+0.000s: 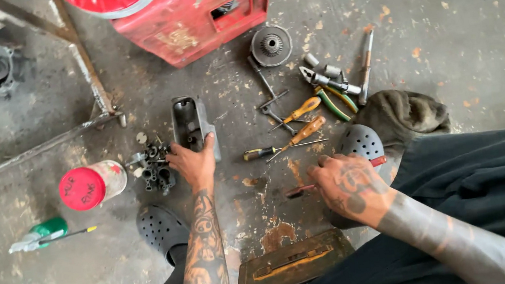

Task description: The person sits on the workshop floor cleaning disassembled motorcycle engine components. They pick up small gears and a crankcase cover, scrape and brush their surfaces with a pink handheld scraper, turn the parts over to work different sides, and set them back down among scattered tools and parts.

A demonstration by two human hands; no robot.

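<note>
Orange-handled screwdrivers (303,123) between both hands

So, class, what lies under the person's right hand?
A red-handled tool pokes out from under the right hand on the concrete floor. The hand covers the tool's middle, so its type stays unclear.

both forearms bare, no sleeves, covered in dense dark tattoos. left hand (194,162) unmarked on back; right hand (347,182) inked across back, figure design. dark trousers (496,195). dark perforated clogs: one on left foot (160,227), one on right (361,141).
</note>
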